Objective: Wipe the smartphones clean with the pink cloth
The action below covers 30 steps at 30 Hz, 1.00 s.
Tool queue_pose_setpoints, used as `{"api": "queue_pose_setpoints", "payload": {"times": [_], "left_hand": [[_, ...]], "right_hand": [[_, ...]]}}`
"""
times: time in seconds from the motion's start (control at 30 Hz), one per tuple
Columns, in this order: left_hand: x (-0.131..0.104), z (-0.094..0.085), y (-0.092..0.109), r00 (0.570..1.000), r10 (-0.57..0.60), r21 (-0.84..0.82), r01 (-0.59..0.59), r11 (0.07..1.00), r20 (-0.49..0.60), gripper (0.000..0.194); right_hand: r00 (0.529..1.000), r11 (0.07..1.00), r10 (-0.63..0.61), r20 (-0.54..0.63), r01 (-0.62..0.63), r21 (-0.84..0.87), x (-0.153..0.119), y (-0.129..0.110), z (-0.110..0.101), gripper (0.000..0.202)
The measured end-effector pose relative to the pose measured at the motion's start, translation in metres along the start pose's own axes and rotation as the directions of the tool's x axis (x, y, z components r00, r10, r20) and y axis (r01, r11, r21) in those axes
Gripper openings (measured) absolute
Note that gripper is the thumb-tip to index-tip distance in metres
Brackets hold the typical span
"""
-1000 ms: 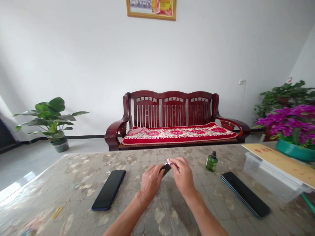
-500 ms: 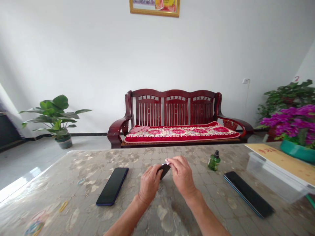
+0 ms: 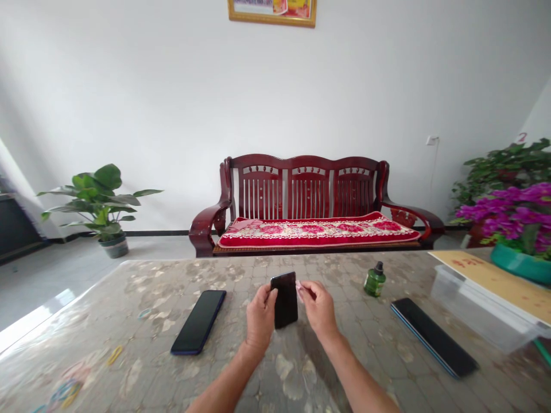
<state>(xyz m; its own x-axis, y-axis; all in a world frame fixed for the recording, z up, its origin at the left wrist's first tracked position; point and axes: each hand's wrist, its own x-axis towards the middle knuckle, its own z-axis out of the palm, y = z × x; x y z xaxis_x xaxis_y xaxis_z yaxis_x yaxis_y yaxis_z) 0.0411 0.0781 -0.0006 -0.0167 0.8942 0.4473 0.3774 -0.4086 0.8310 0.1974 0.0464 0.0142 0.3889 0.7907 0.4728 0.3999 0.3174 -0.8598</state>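
Note:
A dark smartphone (image 3: 286, 301) stands upright above the table, its black screen turned towards me. My left hand (image 3: 260, 315) is closed around its left edge, thumb on the front. At its right edge, my right hand (image 3: 317, 307) pinches a small pale pink cloth (image 3: 298, 286), mostly hidden by the fingers. The cloth is at or very near the phone's upper right edge; I cannot tell if they touch. A second smartphone (image 3: 198, 322) lies screen up to the left, and a third smartphone (image 3: 434, 337) lies to the right.
A small green bottle (image 3: 374, 281) with a black cap stands right of my hands. Further right, a clear plastic box (image 3: 469, 310) carries a tan board (image 3: 495, 281) beside a flowerpot (image 3: 519, 263). Rubber bands (image 3: 66, 393) lie at the near left. Beyond the table (image 3: 159, 287) is a wooden bench (image 3: 307, 189).
The held phone has turned from a tilted, edge-on pose to upright with its screen facing me. My right hand has shifted from its top edge down to its right side, keeping the cloth.

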Motion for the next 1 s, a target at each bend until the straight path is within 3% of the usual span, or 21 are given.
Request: {"api": "queue_pose_setpoints", "payload": {"times": [0.1,0.27,0.47,0.7,1.0], "left_hand": [[0.005,0.002,-0.006,0.998,-0.067,-0.061,0.065,0.996,-0.019,0.034],[0.023,0.008,-0.018,0.963,-0.249,-0.162,0.263,0.951,0.098,0.048],[0.031,0.028,-0.032,0.926,-0.338,-0.031,0.348,0.937,0.171,0.041],[0.023,0.041,-0.032,0.907,-0.353,0.271,0.289,0.918,0.229,0.014],[-0.013,0.033,-0.010,0.915,-0.303,0.468,0.152,0.870,0.267,0.043]], "right_hand": [[0.991,0.995,0.097,0.088,-0.095,-0.030,-0.018,0.018,-0.001,0.033],[0.918,0.950,0.297,0.261,-0.312,0.014,-0.023,0.034,-0.009,0.044],[0.929,0.903,0.327,0.172,-0.361,0.233,-0.014,0.027,-0.006,0.047],[0.929,0.928,0.329,0.171,-0.351,0.124,-0.020,0.034,-0.005,0.050],[0.937,0.959,0.281,0.207,-0.266,-0.099,-0.027,0.038,-0.013,0.033]]}}
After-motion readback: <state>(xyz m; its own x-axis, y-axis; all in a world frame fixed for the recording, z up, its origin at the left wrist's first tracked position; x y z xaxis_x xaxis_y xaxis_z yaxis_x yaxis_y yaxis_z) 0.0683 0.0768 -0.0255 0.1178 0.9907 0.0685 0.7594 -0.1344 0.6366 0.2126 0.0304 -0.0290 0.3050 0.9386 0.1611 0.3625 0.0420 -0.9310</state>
